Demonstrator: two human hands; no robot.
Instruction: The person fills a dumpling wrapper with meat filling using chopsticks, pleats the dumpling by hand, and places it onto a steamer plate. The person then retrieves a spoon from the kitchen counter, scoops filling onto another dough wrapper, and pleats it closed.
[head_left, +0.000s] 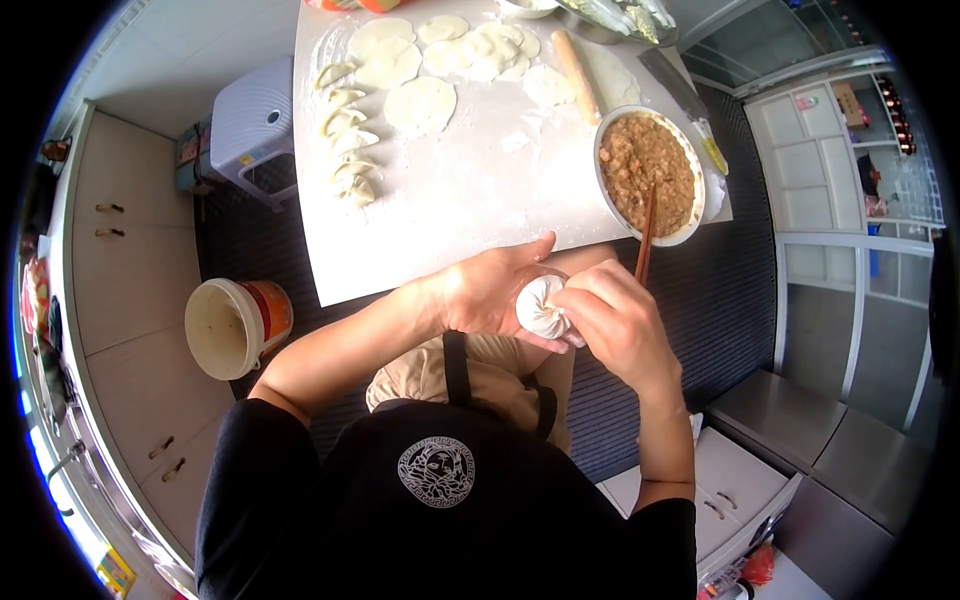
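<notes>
A round pleated bun of white dough rests on the fingers of my left hand, which is turned palm up with the thumb stretched away. The fingertips of my right hand pinch the gathered dough at the bun's top. Both hands are just off the table's near edge. Beyond my right hand stands a white bowl of brown minced filling. A pair of chopsticks leans in it, handles towards me. The bun's underside is hidden by my left fingers.
Folded dumplings line the left of the floured table. Several flat dough wrappers lie farther back. A rolling pin and a knife lie back right. On the floor at left are a bucket and a plastic stool.
</notes>
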